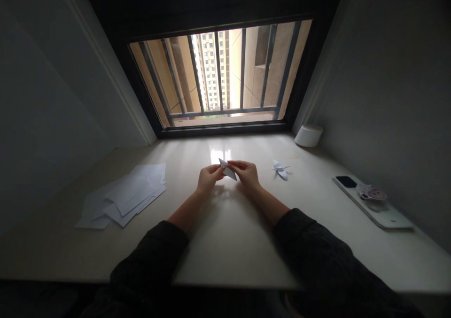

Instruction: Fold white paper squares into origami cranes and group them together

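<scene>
A pointed piece of folded white paper [228,170] is pinched between my left hand [209,177] and my right hand [246,174], above the pale desktop [225,243]. Both hands hold it by its edges at the middle of the desk. To the right of my right hand, a finished white origami crane [281,170] rests on the desk, not touching either hand. Left of my left hand lies a loose pile of white paper sheets [123,198].
A white phone [373,204] in a case with a round sticker grip lies along the right wall. A white cylindrical container [309,135] stands at the back right corner. A barred window [220,73] rises behind the desk's far edge, between grey side walls.
</scene>
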Available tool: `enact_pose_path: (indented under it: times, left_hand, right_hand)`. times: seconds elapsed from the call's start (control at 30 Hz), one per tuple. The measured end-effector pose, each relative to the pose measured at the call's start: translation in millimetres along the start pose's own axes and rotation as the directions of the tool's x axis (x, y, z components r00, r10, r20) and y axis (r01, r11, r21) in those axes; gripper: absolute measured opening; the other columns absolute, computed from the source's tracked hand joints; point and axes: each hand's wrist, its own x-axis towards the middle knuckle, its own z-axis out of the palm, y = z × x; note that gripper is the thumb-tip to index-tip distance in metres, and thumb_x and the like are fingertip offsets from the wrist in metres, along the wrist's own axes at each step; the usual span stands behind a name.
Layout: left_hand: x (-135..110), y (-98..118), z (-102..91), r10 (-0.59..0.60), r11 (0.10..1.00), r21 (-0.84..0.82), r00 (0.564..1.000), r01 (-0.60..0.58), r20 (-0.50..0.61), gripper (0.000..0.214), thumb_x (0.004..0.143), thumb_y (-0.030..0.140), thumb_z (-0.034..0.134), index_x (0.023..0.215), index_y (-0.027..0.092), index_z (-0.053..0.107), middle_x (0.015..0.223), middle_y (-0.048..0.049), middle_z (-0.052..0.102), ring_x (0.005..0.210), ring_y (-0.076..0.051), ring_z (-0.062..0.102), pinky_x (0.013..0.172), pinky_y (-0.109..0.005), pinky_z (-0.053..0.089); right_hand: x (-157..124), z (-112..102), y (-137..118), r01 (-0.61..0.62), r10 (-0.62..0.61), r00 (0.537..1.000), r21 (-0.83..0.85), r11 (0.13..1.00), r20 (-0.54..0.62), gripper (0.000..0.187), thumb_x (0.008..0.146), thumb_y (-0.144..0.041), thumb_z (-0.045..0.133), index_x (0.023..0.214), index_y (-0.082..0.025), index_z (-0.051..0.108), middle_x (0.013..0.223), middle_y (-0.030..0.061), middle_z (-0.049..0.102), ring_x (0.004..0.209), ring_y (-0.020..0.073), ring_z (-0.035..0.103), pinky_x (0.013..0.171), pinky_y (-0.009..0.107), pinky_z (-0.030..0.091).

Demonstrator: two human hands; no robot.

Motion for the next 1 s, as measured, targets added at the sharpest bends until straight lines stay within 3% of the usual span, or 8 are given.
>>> enact_pose_path:
  times: [0.17, 0.33, 0.47, 0.73, 1.0]
  left_hand:
    - [0.8, -3.2, 0.4, 0.004, 1.000, -0.010, 1.000, -0.004, -0.023, 0.042, 0.062, 0.050, 0.074, 0.084, 0.014, 0.073, 0.079, -0.0089, 0.072, 0.075, -0.021, 0.068, 0.072, -0.032, 0.052]
    - [3.2, -6.3, 0.1, 0.022, 1.000, -0.009, 0.999, -0.022, -0.030, 0.042, 0.064, 0.051, 0.072, 0.085, 0.015, 0.072, 0.079, -0.0087, 0.071, 0.076, -0.021, 0.067, 0.071, -0.033, 0.053]
    - [3.5, -5.6, -1.1, 0.062, 0.998, -0.018, 0.995, -0.063, -0.079, 0.040, 0.064, 0.050, 0.073, 0.083, 0.015, 0.072, 0.081, -0.0091, 0.071, 0.078, -0.021, 0.066, 0.069, -0.033, 0.054]
    - [5.1, -3.9, -5.4, 0.130, 0.986, 0.119, 0.987, -0.118, -0.097, 0.039, 0.065, 0.051, 0.071, 0.083, 0.017, 0.074, 0.079, -0.0078, 0.071, 0.073, -0.019, 0.065, 0.065, -0.030, 0.052]
    - [5.6, -2.6, -2.7, 0.119, 0.992, 0.054, 0.985, -0.113, -0.126, 0.035, 0.065, 0.049, 0.071, 0.080, 0.018, 0.073, 0.077, -0.0056, 0.070, 0.074, -0.017, 0.062, 0.066, -0.028, 0.048]
  right_hand:
    - [0.7, -0.3, 2.0, 0.098, -0.096, 0.995, -0.152, 0.983, 0.018, 0.027, 0.069, -0.043, 0.070, 0.086, -0.022, 0.075, 0.087, 0.0069, 0.073, 0.080, 0.0240, 0.068, 0.075, 0.036, 0.052]
    - [3.4, -0.2, 5.9, 0.015, -0.015, 1.000, -0.129, 0.992, 0.001, 0.039, 0.065, -0.046, 0.072, 0.095, -0.021, 0.072, 0.083, 0.0064, 0.073, 0.071, 0.0213, 0.066, 0.064, 0.033, 0.052]
    - [3.7, -1.2, 8.2, -0.077, 0.079, 0.997, -0.130, 0.989, 0.009, 0.040, 0.062, -0.053, 0.073, 0.081, -0.018, 0.074, 0.075, 0.0078, 0.072, 0.064, 0.0203, 0.064, 0.056, 0.031, 0.050]
    - [2.8, -1.8, 3.8, -0.051, 0.059, 0.997, -0.159, 0.986, 0.044, 0.038, 0.060, -0.054, 0.073, 0.072, -0.018, 0.074, 0.067, 0.0064, 0.071, 0.064, 0.0194, 0.063, 0.059, 0.029, 0.045]
    - [0.1, 1.1, -3.4, -0.074, 0.082, 0.992, -0.084, 0.994, 0.092, 0.039, 0.061, -0.054, 0.071, 0.077, -0.018, 0.075, 0.071, 0.0059, 0.071, 0.066, 0.0179, 0.062, 0.058, 0.028, 0.045]
